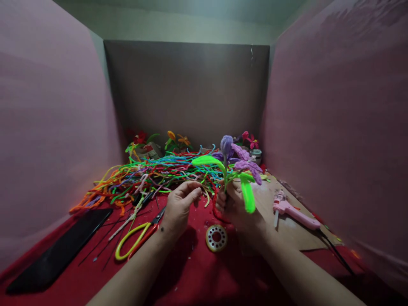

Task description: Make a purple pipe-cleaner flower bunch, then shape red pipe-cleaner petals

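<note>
In my right hand (237, 206) is a pipe-cleaner flower (244, 163) with purple petals, a lilac bud and bright green leaves. It stands upright, its stem gripped between the fingers. My left hand (181, 206) is held a little to the left, thumb and index finger pinched together; whatever they hold is too small to make out. Below and between the hands, a roll of tape (216, 238) with a ring of dark dots lies on the red cloth (197, 276). Scissors (137, 242) with yellow and orange handles lie beside my left wrist, which partly covers them.
Behind the hands spreads a heap of coloured pipe cleaners (159, 170). A pink glue gun (295, 213) rests on a cardboard sheet (266, 204) at right. To the left are a black flat object (60, 250) and thin dark wires. Finished flowers (178, 138) stand at the back, between pink side walls.
</note>
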`<move>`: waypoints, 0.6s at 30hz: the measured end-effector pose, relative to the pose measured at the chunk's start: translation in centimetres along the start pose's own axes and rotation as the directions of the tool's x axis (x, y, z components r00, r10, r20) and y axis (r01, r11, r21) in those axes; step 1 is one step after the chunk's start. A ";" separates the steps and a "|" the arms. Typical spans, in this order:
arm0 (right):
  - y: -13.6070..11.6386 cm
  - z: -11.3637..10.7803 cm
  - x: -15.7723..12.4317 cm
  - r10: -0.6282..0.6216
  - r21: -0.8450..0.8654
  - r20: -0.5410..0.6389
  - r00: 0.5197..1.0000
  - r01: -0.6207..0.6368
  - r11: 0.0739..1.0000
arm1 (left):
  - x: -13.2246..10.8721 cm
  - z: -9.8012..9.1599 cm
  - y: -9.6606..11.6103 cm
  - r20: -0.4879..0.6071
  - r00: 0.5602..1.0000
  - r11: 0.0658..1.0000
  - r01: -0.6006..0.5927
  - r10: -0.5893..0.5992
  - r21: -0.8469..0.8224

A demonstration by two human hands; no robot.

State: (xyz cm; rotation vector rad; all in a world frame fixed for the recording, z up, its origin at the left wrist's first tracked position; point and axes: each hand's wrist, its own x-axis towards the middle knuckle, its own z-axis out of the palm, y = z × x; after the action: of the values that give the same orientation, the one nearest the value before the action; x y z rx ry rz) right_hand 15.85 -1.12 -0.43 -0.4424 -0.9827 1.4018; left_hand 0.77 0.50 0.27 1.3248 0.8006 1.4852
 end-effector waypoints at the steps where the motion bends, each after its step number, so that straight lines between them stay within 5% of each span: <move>1: 0.1 -0.1 -0.1 0.038 0.066 0.015 0.999 -0.039 0.997 | -0.1 0.1 0.0 0.010 1.000 1.000 -0.010 0.010 0.000; 10: 0.5 -0.4 -0.3 0.081 0.049 0.093 0.992 -0.085 0.995 | -0.9 0.9 0.0 0.069 0.997 0.999 0.037 -0.039 0.031; 18: 1.2 0.2 -0.9 0.099 -0.229 0.114 0.988 -0.071 0.971 | -0.8 1.0 0.0 0.080 0.996 0.996 0.053 -0.046 -0.078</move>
State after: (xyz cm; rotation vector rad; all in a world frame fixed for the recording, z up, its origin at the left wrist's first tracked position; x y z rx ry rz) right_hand 15.06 -1.83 -1.46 -0.5753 -1.2440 1.4146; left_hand 1.75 -0.39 0.18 1.2861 0.7121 1.4039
